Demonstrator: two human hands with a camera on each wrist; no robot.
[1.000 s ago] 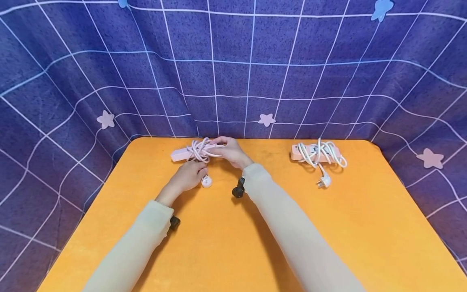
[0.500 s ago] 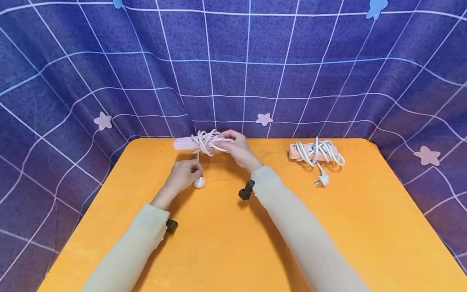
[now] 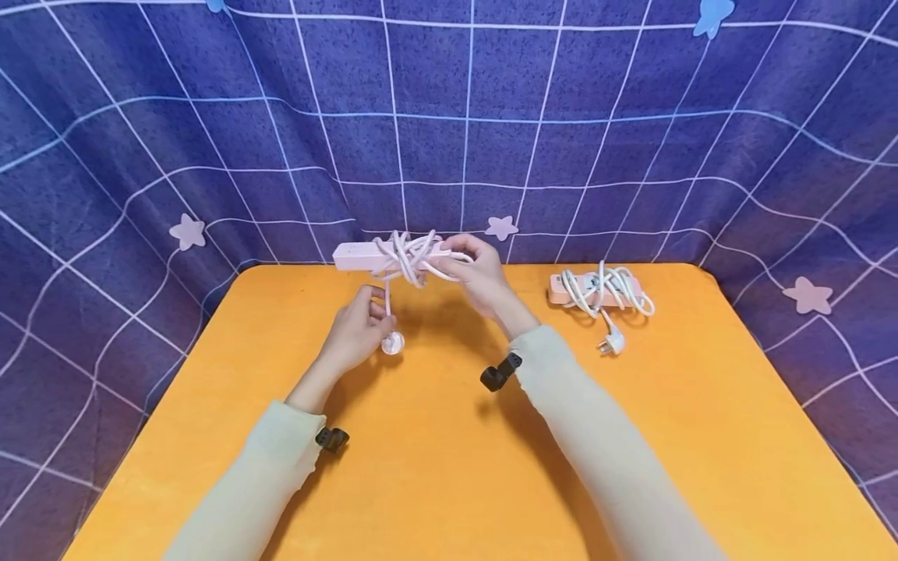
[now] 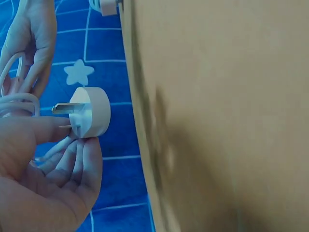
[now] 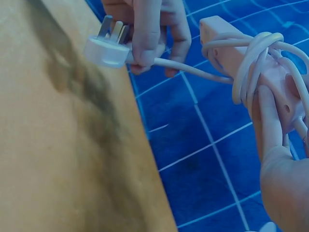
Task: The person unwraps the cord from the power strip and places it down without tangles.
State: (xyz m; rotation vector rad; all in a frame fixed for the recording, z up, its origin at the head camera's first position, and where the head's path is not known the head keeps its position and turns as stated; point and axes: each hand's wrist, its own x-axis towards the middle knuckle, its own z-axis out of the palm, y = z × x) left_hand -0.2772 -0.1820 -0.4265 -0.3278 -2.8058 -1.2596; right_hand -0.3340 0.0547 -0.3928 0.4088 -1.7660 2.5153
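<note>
My right hand [image 3: 480,276] grips the right end of a pink power strip [image 3: 355,255], which is held up off the table at its far edge. Its white cord [image 3: 410,257] is wound several times around the strip's middle. From the coil a short length of cord hangs down to the plug [image 3: 393,343]. My left hand [image 3: 354,331] pinches the cord right beside that plug, thumb against fingers. In the left wrist view the metal prongs of the plug [image 4: 94,112] point away from the table. The right wrist view shows the cord running between plug and power strip [image 5: 270,72].
A second pink power strip [image 3: 557,290] lies at the table's back right, wrapped in white cord, with its plug [image 3: 613,340] in front. The orange table [image 3: 435,460] ends at a blue gridded curtain [image 3: 435,148] with star shapes.
The right hand has lifted the power strip off the table, moving it up and rightward. The left hand keeps hold of the cord near the plug, now stretched below the strip.
</note>
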